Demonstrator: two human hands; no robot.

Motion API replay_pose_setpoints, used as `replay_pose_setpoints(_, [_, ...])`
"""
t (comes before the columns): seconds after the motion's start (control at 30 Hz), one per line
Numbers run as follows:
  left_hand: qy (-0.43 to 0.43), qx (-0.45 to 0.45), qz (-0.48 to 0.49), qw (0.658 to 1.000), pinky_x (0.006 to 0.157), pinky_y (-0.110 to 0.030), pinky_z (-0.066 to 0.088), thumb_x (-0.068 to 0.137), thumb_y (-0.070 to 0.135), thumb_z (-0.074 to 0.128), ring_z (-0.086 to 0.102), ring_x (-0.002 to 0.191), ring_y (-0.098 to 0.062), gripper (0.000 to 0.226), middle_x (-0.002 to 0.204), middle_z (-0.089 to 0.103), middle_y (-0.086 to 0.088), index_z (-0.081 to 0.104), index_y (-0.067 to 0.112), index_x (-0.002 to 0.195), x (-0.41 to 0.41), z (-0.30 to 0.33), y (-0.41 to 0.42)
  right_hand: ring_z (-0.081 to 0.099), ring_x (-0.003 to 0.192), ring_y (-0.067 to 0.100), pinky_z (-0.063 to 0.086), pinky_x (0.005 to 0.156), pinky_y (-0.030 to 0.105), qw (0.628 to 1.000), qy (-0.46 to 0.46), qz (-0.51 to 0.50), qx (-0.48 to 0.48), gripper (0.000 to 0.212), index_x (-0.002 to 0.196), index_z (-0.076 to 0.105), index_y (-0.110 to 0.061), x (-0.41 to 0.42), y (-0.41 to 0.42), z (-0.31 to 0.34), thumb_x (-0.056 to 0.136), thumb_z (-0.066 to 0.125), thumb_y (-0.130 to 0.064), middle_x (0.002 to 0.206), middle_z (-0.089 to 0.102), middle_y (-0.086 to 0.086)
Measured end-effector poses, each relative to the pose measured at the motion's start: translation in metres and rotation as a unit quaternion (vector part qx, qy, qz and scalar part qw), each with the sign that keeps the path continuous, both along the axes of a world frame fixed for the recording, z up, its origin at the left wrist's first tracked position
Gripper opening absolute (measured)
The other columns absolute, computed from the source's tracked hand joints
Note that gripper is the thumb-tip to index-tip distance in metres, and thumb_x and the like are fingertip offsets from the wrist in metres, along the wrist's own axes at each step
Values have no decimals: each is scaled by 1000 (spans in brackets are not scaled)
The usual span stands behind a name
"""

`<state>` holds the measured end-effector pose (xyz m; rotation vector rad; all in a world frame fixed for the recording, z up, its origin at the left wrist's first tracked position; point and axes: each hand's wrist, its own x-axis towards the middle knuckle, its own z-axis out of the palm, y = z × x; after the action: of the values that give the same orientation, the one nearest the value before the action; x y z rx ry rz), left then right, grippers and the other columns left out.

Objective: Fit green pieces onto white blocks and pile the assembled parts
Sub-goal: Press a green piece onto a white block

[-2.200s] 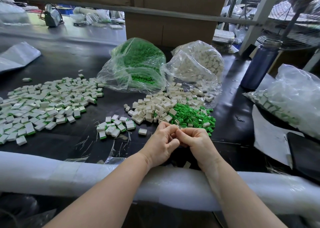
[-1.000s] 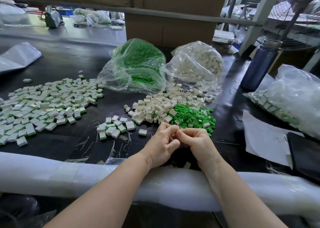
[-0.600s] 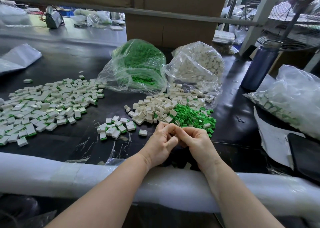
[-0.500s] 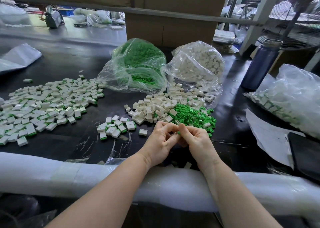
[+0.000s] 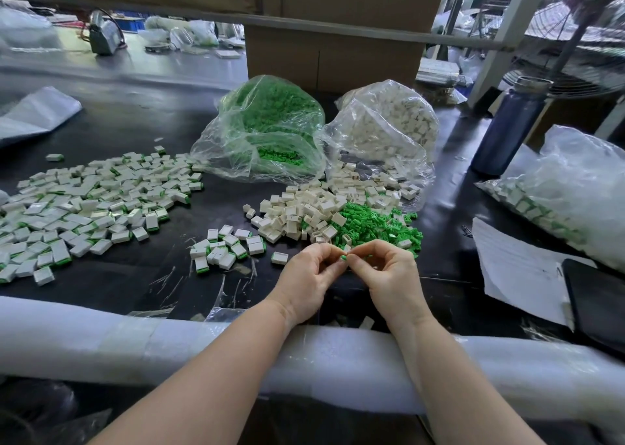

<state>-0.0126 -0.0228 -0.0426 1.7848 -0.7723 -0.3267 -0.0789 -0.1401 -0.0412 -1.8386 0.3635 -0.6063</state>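
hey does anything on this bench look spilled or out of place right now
Mostly orderly. The white blocks bag lies open with blocks spilled from its mouth onto the table, mingling with the loose green pieces. One assembled part sits apart, beyond the big assembled pile. Nothing looks damaged.

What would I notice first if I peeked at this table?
Probably the bright green pieces: a clear bag of green pieces stands at the back middle, and a loose green heap lies just beyond the hands. A big spread of finished white-and-green blocks covers the left of the black table. Up close, the left hand and right hand pinch one tiny green piece between them.
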Motion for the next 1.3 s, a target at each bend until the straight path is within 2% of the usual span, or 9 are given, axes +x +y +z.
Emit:
replay_pose_setpoints(0.13, [-11, 5, 15, 1000, 78, -11, 44, 90, 12, 58, 57, 85, -8, 14, 91, 63, -1, 65, 7, 101, 0, 0, 0, 56, 73, 10, 44, 66, 12, 998, 29, -11, -54, 10, 80, 61, -14, 4, 2, -3, 84, 65, -6, 81, 62, 4])
replay_pose_setpoints(0.33, [-27, 2, 36, 999, 76, -4, 40, 89, 11, 59, 55, 82, -2, 15, 91, 61, 2, 66, 6, 101, -1, 2, 0, 55, 77, 13, 42, 68, 12, 999, 37, -7, -38, 13, 79, 59, -18, 4, 2, -4, 87, 62, -8, 86, 62, 6])
replay_pose_setpoints(0.53, [-15, -20, 156, 987, 66, -31, 55, 90, 13, 58, 59, 65, -15, 15, 77, 62, -1, 64, 13, 104, 2, 1, 3, 51, 62, 3, 41, 60, 8, 997, 5, -69, -27, 14, 71, 62, -15, 1, -1, 0, 84, 66, -11, 68, 60, -4])
replay_pose_setpoints(0.63, [-24, -8, 237, 971, 73, -37, 56, 91, 13, 56, 64, 75, -24, 16, 92, 63, -9, 65, 22, 100, 8, -1, 7, 50, 62, 5, 40, 59, 9, 996, 16, -85, -33, 15, 70, 62, -14, 1, -2, -1, 84, 67, -11, 67, 59, -3])
replay_pose_setpoints(0.77, [-42, 13, 286, 957, 73, -19, 49, 91, 8, 55, 56, 76, -15, 20, 106, 55, -6, 69, 20, 101, 12, -3, 7, 54, 69, 13, 43, 64, 18, 991, 36, -122, -47, 11, 73, 64, -13, 2, -6, -4, 84, 67, -15, 76, 63, 5])
replay_pose_setpoints(0.83, [-48, 30, 306, 950, 80, -7, 38, 91, 6, 54, 51, 86, -13, 22, 108, 45, -3, 68, 17, 103, 13, -4, 7, 56, 74, 18, 46, 70, 28, 988, 38, -147, -37, 11, 74, 64, -12, 2, -8, -5, 84, 67, -16, 79, 64, 8])
replay_pose_setpoints(0.9, [-48, 59, 315, 946, 84, -3, 28, 90, 5, 54, 47, 97, -15, 24, 112, 36, -2, 65, 11, 111, 14, -6, 7, 56, 73, 19, 45, 71, 29, 985, 36, -165, -26, 12, 72, 64, -14, 3, -10, -6, 84, 67, -16, 77, 64, 7])
replay_pose_setpoints(1.03, [-58, 121, 319, 938, 90, -8, 18, 89, 10, 56, 36, 120, -23, 34, 128, 31, -10, 55, 0, 121, 14, -7, 7, 55, 70, 17, 45, 69, 29, 984, 39, -174, -13, 13, 72, 64, -14, 3, -12, -7, 84, 68, -17, 75, 64, 6])
replay_pose_setpoints(1.3, [-35, 192, 314, 929, 102, -24, 26, 90, 15, 55, 23, 127, -30, 28, 137, 21, -14, 52, -3, 110, 11, -3, 4, 54, 70, 18, 41, 66, 28, 979, 49, -200, -3, 14, 73, 64, -11, 2, -15, -8, 84, 66, -18, 72, 62, 5])
